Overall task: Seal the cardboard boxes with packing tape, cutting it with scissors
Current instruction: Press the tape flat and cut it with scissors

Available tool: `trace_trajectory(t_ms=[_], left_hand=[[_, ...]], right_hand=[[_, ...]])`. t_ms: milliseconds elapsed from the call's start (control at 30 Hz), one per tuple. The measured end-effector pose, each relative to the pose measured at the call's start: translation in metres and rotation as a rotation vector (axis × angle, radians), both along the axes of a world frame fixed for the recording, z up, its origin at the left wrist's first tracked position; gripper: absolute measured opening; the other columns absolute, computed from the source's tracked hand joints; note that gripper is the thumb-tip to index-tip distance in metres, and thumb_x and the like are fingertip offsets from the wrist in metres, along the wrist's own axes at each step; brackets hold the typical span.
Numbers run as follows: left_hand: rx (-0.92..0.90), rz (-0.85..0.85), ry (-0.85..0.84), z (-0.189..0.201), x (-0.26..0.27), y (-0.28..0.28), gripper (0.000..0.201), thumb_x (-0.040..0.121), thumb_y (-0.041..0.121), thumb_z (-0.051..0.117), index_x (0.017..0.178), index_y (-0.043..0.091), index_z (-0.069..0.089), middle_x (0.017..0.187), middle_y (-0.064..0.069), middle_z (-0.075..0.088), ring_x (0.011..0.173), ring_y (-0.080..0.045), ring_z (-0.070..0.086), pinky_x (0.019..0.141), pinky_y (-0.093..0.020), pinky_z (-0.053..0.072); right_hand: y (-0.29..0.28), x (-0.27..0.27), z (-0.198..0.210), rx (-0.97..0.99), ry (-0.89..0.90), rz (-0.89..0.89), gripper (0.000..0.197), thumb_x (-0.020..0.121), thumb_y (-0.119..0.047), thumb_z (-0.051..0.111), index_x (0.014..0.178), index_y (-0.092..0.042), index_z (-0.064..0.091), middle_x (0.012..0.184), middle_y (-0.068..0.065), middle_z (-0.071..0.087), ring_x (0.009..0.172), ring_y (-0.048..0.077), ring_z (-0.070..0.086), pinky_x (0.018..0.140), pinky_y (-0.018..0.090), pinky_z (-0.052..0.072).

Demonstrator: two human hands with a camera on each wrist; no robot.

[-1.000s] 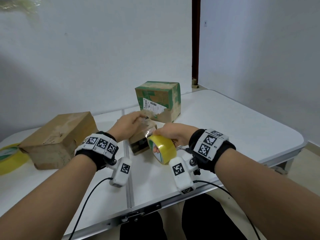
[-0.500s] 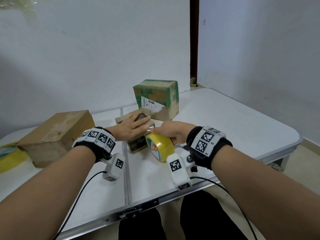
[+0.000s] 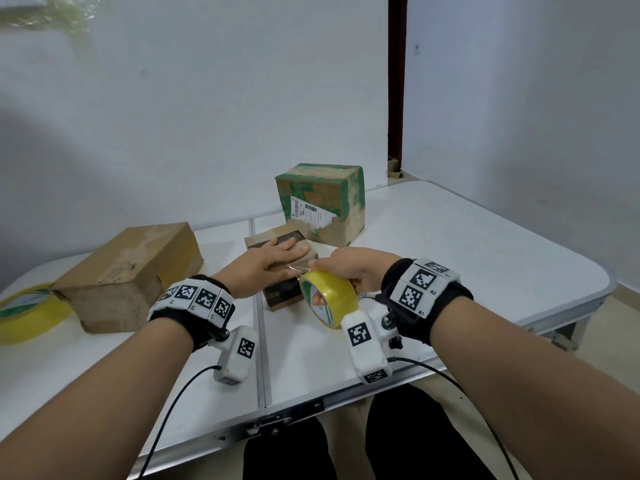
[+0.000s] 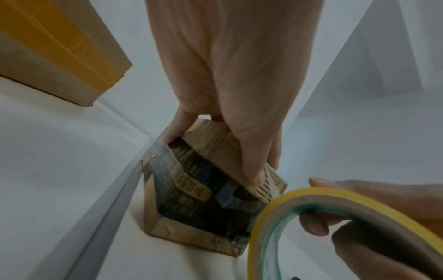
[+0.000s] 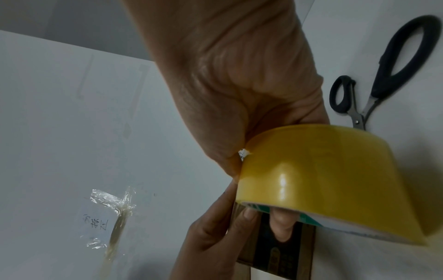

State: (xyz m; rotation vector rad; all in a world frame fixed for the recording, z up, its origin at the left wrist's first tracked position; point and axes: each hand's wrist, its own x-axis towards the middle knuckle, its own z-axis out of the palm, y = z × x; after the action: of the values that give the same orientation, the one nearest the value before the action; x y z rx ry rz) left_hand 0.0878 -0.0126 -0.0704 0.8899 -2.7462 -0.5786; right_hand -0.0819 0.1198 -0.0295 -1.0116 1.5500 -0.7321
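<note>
- White folding table (image 3: 450, 258) takes up most of the head view, with a seam running down the middle; its left and near edges are cut off by the frame.
- Plain brown box (image 3: 131, 271) sits on the left half, with the left wrist band covering part of its near right corner.
- Green-printed box (image 3: 322, 199) with a shipping label stands farther back, just behind the small one.
- Second tape roll (image 3: 27, 311) lies flat at the far left, touching or nearly touching the brown box, half cut off by the frame edge.
- Small box (image 3: 280, 292) with dark print sits right by the table seam. Most of its top is hidden under the left hand (image 3: 273, 259), which lies flat on it with straight fingers pressing down and the thumb down the side.
- Yellow tape roll (image 3: 329, 297) is held on edge just right of the small box, off the table. The right hand (image 3: 349, 268) has fingers curled through the core and the thumb over the outside.
- A short clear strip of tape (image 3: 298, 268) runs from the roll onto the box top by the left fingertips; it's hard to see.
- Scissors (image 5: 374, 75) with black handles lie on the table beyond the right hand, well clear of its grip; the blades are hidden behind the roll, and I can only see them from the right wrist.
</note>
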Motion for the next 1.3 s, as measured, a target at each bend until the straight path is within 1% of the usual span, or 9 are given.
trace_trajectory(t_ms=[233,333,500,667,733,867,1033,1233,1300], left_hand=[[0.043,0.084,0.011,0.01,0.0,0.007,0.069,0.091,0.033,0.064,0.148,0.045,0.027,0.151,0.011,0.035,0.14,-0.013,0.033,0.11,-0.022,0.03],[-0.061,0.082,-0.112,0.011,-0.003,0.007,0.066,0.093,0.035,0.061,0.148,0.041,0.026,0.16,0.004,0.019,0.147,-0.011,0.015,0.117,-0.026,0.017],[-0.088,0.067,-0.113,0.011,-0.004,0.006,0.057,0.095,0.041,0.055,0.146,0.043,0.03,0.159,-0.002,0.023,0.148,-0.01,0.014,0.117,-0.026,0.015],[-0.112,0.128,-0.011,0.032,-0.004,0.006,0.049,0.095,0.039,0.057,0.141,0.041,0.043,0.13,0.006,0.059,0.114,-0.014,0.056,0.088,-0.015,0.037],[0.02,0.203,0.053,0.049,-0.008,0.009,0.041,0.095,0.042,0.054,0.135,0.047,0.047,0.115,0.005,0.064,0.093,-0.015,0.062,0.076,-0.022,0.051],[0.403,0.269,0.17,0.08,-0.01,0.008,0.023,0.098,0.039,0.051,0.118,0.041,0.063,0.11,0.001,0.07,0.095,-0.027,0.069,0.071,-0.046,0.06],[0.763,0.248,0.197,0.089,-0.01,0.008,0.027,0.102,0.021,0.044,0.123,0.014,0.061,0.106,-0.006,0.073,0.08,-0.019,0.072,0.057,-0.032,0.059],[0.272,0.358,0.019,0.086,-0.016,-0.004,0.035,0.097,0.037,0.051,0.131,0.035,0.054,0.126,0.006,0.06,0.109,-0.016,0.06,0.086,-0.029,0.052],[0.325,0.352,0.083,0.084,-0.016,-0.007,0.046,0.089,0.034,0.062,0.133,0.031,0.052,0.127,0.011,0.058,0.119,-0.014,0.054,0.098,-0.026,0.041]], right_hand=[[0.003,-0.002,0.002,-0.018,0.049,0.018,0.03,0.105,-0.03,0.039,0.106,0.0,0.044,0.072,0.012,0.059,0.056,0.016,0.056,0.035,0.017,0.047],[0.0,-0.004,0.0,0.0,0.027,0.013,0.03,0.104,-0.031,0.041,0.107,-0.001,0.044,0.073,0.012,0.06,0.056,0.016,0.058,0.037,0.018,0.048],[-0.01,-0.009,-0.006,-0.005,0.037,0.038,0.041,0.104,-0.034,0.04,0.107,0.004,0.053,0.071,0.012,0.066,0.049,0.013,0.063,0.045,0.019,0.053],[-0.024,-0.022,0.009,-0.192,0.014,0.08,0.044,0.101,-0.034,0.047,0.105,0.006,0.066,0.072,0.009,0.07,0.055,0.013,0.063,0.055,0.02,0.055],[-0.026,-0.025,0.024,-0.283,-0.063,0.096,0.037,0.098,-0.033,0.054,0.099,0.001,0.069,0.074,0.009,0.069,0.058,0.014,0.063,0.059,0.021,0.055],[-0.032,-0.03,0.055,-0.416,-0.317,0.106,0.027,0.098,-0.022,0.054,0.107,0.003,0.061,0.081,0.009,0.068,0.067,0.015,0.063,0.065,0.024,0.055],[-0.043,-0.024,0.072,-0.468,-0.348,0.058,0.032,0.098,-0.03,0.054,0.109,0.0,0.06,0.078,0.007,0.069,0.061,0.013,0.063,0.065,0.024,0.056],[-0.068,-0.007,0.069,-0.418,-0.338,-0.082,0.039,0.093,-0.041,0.06,0.097,-0.002,0.062,0.073,0.009,0.067,0.054,0.015,0.062,0.062,0.027,0.057],[-0.078,-0.004,0.07,-0.416,-0.264,-0.107,0.043,0.09,-0.046,0.062,0.093,-0.003,0.064,0.072,0.009,0.067,0.057,0.017,0.062,0.07,0.031,0.056]])
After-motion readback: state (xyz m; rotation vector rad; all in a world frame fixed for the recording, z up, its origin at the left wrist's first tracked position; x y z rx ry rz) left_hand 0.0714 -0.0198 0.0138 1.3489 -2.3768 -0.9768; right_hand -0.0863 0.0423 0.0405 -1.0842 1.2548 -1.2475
